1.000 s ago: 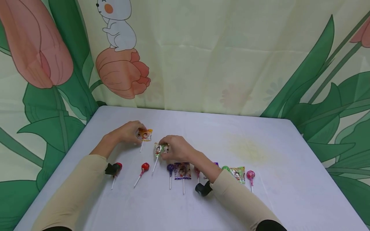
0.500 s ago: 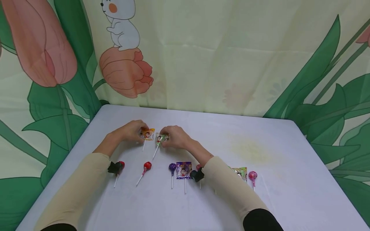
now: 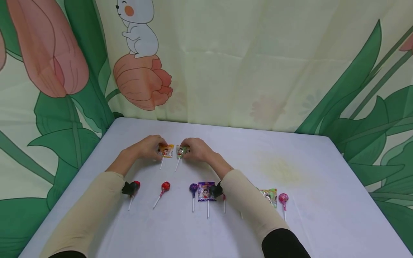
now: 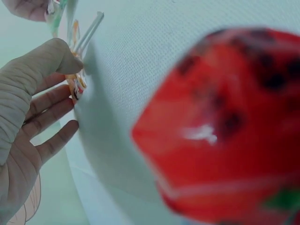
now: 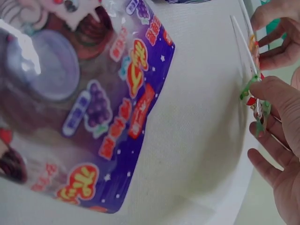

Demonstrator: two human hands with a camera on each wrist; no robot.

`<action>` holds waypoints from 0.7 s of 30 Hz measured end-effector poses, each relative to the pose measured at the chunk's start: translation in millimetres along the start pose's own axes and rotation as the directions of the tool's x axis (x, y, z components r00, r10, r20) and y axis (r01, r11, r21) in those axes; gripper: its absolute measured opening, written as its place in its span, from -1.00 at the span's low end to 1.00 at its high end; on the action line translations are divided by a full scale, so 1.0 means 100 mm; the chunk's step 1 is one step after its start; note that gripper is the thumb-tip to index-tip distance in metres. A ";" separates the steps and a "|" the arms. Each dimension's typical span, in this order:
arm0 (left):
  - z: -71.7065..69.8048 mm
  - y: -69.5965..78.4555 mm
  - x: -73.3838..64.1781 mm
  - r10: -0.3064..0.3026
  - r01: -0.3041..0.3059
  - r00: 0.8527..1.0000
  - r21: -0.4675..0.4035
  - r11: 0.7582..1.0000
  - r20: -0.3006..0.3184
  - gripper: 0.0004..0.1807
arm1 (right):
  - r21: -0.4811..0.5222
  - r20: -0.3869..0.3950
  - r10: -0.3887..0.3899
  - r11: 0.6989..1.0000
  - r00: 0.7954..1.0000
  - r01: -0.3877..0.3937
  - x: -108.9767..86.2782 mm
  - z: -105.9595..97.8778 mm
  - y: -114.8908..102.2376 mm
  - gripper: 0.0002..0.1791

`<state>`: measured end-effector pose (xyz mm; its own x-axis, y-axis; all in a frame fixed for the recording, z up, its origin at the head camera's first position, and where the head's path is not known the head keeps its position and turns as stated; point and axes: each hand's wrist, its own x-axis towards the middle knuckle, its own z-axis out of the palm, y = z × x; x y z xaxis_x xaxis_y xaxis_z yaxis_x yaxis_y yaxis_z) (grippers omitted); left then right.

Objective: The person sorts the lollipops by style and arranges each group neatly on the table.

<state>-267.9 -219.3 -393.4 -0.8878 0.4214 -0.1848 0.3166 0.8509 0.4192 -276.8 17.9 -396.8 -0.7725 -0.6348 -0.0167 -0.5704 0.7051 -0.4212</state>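
Toward the far left of the white table, my left hand (image 3: 149, 147) pinches an orange-wrapped lollipop (image 3: 167, 151) by its wrapper, thumb on one side and fingers on the other. Just to its right, my right hand (image 3: 197, 149) pinches a green-and-clear-wrapped lollipop (image 3: 180, 152). Both white sticks point toward me, and a small gap separates the two wrappers. The right wrist view shows the green lollipop (image 5: 258, 101) between thumb and fingers. A red wrapper (image 4: 225, 126) looms close in the left wrist view, and a purple grape-print wrapper (image 5: 93, 103) in the right one.
Nearer me lies a loose row: a red lollipop (image 3: 165, 186), a round purple one (image 3: 193, 188), a flat purple packet lollipop (image 3: 204, 191), a green packet (image 3: 271, 195) and a pink lollipop (image 3: 283, 198). My right forearm hides part of this row. A printed curtain (image 3: 226, 71) hangs behind.
My right hand has carried the green lollipop away from me, up beside the orange one, and its stick has become more upright. My left hand has stayed nearly in place.
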 end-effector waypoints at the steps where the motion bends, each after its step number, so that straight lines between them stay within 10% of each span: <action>1: 0.00 0.00 0.00 -0.001 0.001 1.000 -0.002 1.000 0.000 -0.36 | -0.003 0.005 -0.003 1.000 1.000 0.003 0.00 0.00 0.00 -0.55; 21: 0.02 0.00 0.01 -0.007 0.007 1.000 0.005 1.000 -0.004 -0.36 | -0.097 0.025 -0.020 0.995 0.999 0.022 -0.01 0.04 -0.03 -0.62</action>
<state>-268.2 -218.4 -395.3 -0.8914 0.4143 -0.1838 0.3121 0.8552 0.4138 -272.7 15.3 -398.9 -0.7538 -0.6563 -0.0311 -0.6116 0.7182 -0.3317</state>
